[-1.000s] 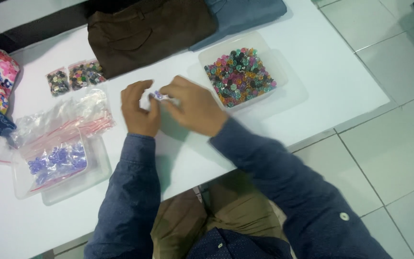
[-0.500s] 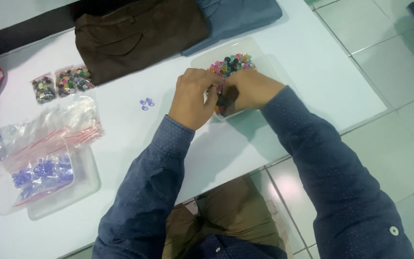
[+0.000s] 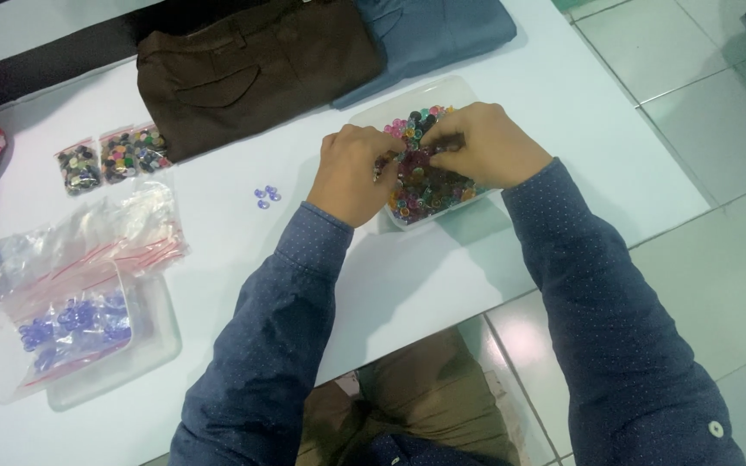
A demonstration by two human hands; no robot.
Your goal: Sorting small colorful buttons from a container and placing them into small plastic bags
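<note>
Clear shallow plastic tray (image 3: 468,93) of mixed-colour small buttons (image 3: 432,185), on white surface (image 3: 563,147), near far edge. Both hands over it: left hand (image 3: 351,173) and right hand (image 3: 481,142), fingers curled and pinched together on small pieces from the heap; exact piece too small to tell. Sorting judged early: heap in tray still large, only a few pale-blue pieces (image 3: 266,195) set apart left of it.

Further left: clear zip bags with red seals (image 3: 105,250), blue pieces in second clear tray (image 3: 71,324), two small bags of dark buttons (image 3: 114,160). Folded brown cloth (image 3: 252,69) and grey-blue cloth (image 3: 433,30) behind. Nothing blocking the path between tray and bags.
</note>
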